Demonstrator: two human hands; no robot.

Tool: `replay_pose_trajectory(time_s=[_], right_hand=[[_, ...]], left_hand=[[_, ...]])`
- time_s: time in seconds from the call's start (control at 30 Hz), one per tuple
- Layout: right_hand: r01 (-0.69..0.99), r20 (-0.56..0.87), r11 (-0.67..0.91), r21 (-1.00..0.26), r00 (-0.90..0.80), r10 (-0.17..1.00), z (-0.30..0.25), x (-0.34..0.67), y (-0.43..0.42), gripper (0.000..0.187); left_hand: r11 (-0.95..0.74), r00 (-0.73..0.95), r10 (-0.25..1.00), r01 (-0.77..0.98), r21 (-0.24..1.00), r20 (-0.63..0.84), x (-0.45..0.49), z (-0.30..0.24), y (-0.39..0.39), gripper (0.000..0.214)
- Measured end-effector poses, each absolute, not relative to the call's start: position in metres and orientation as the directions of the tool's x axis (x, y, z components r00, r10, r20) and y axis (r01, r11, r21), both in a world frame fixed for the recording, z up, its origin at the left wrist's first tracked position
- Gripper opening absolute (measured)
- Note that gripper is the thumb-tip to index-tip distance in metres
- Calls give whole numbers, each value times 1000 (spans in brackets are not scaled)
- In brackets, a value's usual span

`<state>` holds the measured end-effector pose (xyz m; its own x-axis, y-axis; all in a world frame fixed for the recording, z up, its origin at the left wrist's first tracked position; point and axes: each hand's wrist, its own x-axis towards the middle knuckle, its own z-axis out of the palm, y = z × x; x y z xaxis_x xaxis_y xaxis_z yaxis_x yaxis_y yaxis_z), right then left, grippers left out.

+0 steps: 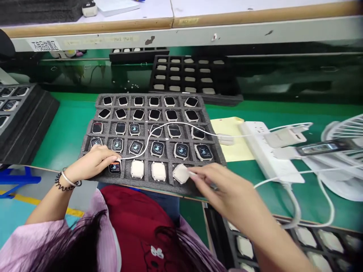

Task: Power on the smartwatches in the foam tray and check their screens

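Observation:
A grey foam tray (pixel 127 141) of smartwatches lies before me, some screens lit and some dark. At its front left, my left hand (pixel 99 160) pinches the end of a white charging cable (pixel 147 141) against a lit smartwatch (pixel 115 167). My right hand (pixel 224 185) is at the front right, its thumb and fingers closed on the corner of a pale smartwatch (pixel 180 173) turned face down and tilted in its cell. Two more face-down smartwatches, one of them this cream one (pixel 158 171), sit between my hands.
A white power strip (pixel 263 151) with a charger (pixel 285 138) and cords lies right, beside a yellow paper (pixel 235 147) and white fan (pixel 346 151). Black trays stand behind (pixel 195 73) and lower right (pixel 238 230); stacked foam trays (pixel 31 117) are left. A shelf edge (pixel 181 34) crosses the back.

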<state>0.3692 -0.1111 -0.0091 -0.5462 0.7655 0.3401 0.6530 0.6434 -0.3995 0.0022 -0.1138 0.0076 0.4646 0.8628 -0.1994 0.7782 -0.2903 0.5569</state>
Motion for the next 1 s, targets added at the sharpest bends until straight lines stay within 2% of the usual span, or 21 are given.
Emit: replay_pose_trajectory(time_s=[0.13, 0.27, 0.4, 0.47, 0.57, 0.67, 0.73, 0.8, 0.9, 1.0], right_hand=[[665, 313, 668, -333, -590, 744, -23, 352, -119, 21], [634, 243, 688, -353, -648, 722, -29, 357, -117, 20], [663, 240, 687, -298, -645, 726, -24, 359, -117, 16], [688, 267, 686, -239, -632, 727, -23, 356, -117, 15], [717, 247, 678, -159, -636, 731, -23, 350, -117, 15], [745, 183, 651, -147, -626, 758, -18, 349, -114, 18], [738, 135, 622, -259, -611, 780, -10, 353, -108, 18], [690, 54, 545, -476, -595, 802, -1, 361, -98, 16], [556, -100, 330, -763, -606, 789, 8, 372, -82, 22], [504, -146, 254, -826, -626, 766, 9, 378, -69, 24]], left_hand=[[-317, 488, 845, 785, 533, -216, 3, 10, -112, 47], [-347, 521, 823, 777, 525, -226, 4, 15, -110, 48], [-325, 503, 832, 785, 528, -236, 4, 20, -108, 35], [-298, 420, 891, 826, 479, -169, 6, 23, -109, 25], [-269, 273, 961, 868, 416, 51, 18, 24, -114, 15], [-377, 367, 922, 782, 496, 121, 40, 17, -123, 10], [-451, 457, 883, 764, 461, 106, 56, 11, -130, 7], [-508, 503, 858, 800, 319, 104, 69, 5, -134, 2], [-578, 567, 814, 812, 81, 126, 78, 3, -134, 21], [-656, 657, 745, 753, -51, 116, 78, 6, -126, 27]])
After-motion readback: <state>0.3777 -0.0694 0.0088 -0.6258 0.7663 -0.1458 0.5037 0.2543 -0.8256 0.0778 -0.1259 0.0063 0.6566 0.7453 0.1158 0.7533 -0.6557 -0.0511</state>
